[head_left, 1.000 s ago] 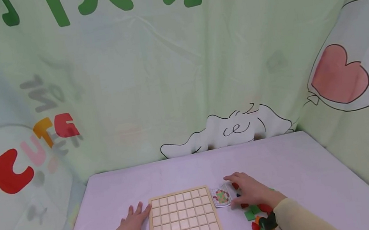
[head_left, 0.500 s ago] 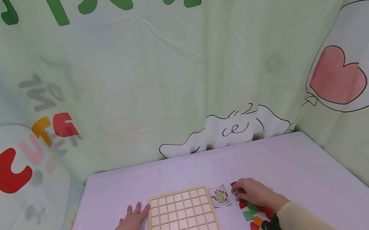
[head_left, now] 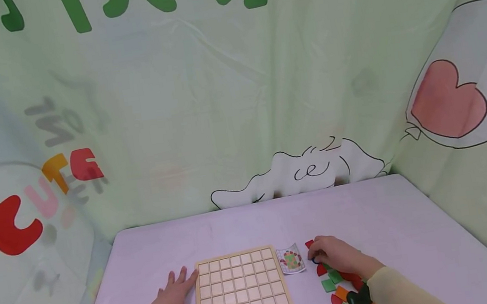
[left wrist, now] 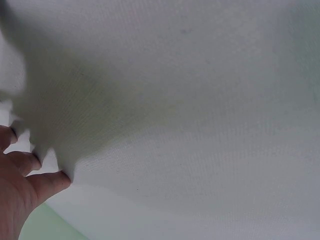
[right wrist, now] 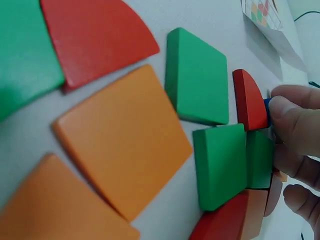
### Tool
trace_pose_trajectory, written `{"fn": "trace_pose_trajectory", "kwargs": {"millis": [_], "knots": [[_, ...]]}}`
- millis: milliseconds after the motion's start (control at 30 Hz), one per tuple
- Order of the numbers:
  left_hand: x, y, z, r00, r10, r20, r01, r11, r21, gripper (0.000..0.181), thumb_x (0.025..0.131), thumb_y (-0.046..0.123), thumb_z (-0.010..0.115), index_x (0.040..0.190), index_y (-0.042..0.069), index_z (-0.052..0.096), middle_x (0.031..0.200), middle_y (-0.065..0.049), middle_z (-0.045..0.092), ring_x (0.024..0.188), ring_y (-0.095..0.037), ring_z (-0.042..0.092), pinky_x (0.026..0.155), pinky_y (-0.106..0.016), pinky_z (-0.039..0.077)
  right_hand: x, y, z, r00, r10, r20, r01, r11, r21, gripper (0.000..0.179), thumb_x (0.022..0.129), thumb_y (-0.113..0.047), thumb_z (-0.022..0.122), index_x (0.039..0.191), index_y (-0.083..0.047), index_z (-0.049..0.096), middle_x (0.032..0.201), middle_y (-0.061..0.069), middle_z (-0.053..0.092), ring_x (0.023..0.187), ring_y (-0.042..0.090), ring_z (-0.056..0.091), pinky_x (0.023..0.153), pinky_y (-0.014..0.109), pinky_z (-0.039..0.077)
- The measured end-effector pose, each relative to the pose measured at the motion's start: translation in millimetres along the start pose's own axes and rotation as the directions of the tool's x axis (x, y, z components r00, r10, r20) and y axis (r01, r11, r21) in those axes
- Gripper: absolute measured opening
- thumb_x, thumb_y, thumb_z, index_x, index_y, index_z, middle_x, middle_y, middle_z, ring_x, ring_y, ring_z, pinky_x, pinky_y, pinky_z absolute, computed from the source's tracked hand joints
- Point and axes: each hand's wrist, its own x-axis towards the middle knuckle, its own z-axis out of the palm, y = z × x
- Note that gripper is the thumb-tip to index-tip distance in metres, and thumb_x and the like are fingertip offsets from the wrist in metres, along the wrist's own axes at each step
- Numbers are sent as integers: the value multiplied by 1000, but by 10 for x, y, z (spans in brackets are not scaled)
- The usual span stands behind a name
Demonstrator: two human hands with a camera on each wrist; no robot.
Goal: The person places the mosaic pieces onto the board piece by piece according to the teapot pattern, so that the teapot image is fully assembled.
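Note:
My left hand point(head_left: 174, 301) lies with fingers spread at the left edge of a wooden grid board point(head_left: 242, 296), thumb and a fingertip touching its frame. The left wrist view shows only part of this hand point(left wrist: 22, 180) against pale cloth. Right of the board, my right hand point(head_left: 336, 254) reaches into a spread of coloured wooden blocks. In the right wrist view its thumb and index finger pinch a small blue block point(right wrist: 267, 109), mostly hidden by them. Beside that block stand a red quarter-circle block point(right wrist: 251, 102) and a green square block point(right wrist: 259, 159).
A small pattern card point(head_left: 291, 259) sits between board and blocks. Orange blocks point(right wrist: 125, 142), green and red ones lie loose on the lilac tabletop point(head_left: 235, 228). A printed curtain point(head_left: 226, 97) rises behind the table's far edge.
My right hand has drawn back from beside the card, and its spread fingers have closed in on the blue block. The left hand stays at the board's edge.

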Motion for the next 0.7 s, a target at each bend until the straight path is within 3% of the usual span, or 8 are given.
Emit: {"fn": "trace_pose_trajectory", "kwargs": {"millis": [267, 433, 600, 700], "knots": [[1, -21, 6, 1000, 10, -7, -10, 1000, -3, 110, 65, 35, 94, 156, 7, 40, 164, -33, 24, 149, -64, 12, 107, -86, 20, 8, 19, 66, 998, 20, -62, -21, 1000, -19, 11, 89, -4, 75, 89, -15, 75, 85, -6, 64, 81, 12, 55, 85, 36, 60], [-3, -23, 3, 1000, 13, -7, -13, 1000, -3, 111, 65, 35, 94, 157, 7, 39, 164, -33, 24, 149, -64, 12, 107, -86, 20, 8, 33, 61, 998, 57, -38, -56, 998, 24, 23, 91, 2, 71, 91, -20, 77, 87, -6, 62, 83, 13, 55, 86, 36, 60], [-10, -24, -3, 1000, 20, -11, -20, 1000, -6, 111, 65, 34, 94, 156, 6, 39, 164, -33, 25, 148, -65, 12, 107, -86, 20, 18, 39, 64, 999, 47, -23, -48, 999, -11, 18, 90, -4, 75, 92, -23, 77, 87, -6, 59, 81, 12, 54, 80, 30, 58], [-10, -27, 3, 1000, 25, -16, -25, 1000, -8, 111, 64, 34, 94, 156, 6, 39, 163, -33, 25, 148, -65, 13, 107, -86, 20, 15, 40, 60, 999, 32, -11, -33, 999, -14, 19, 90, -5, 75, 93, -24, 77, 91, -6, 60, 84, 12, 55, 83, 32, 60]]}}
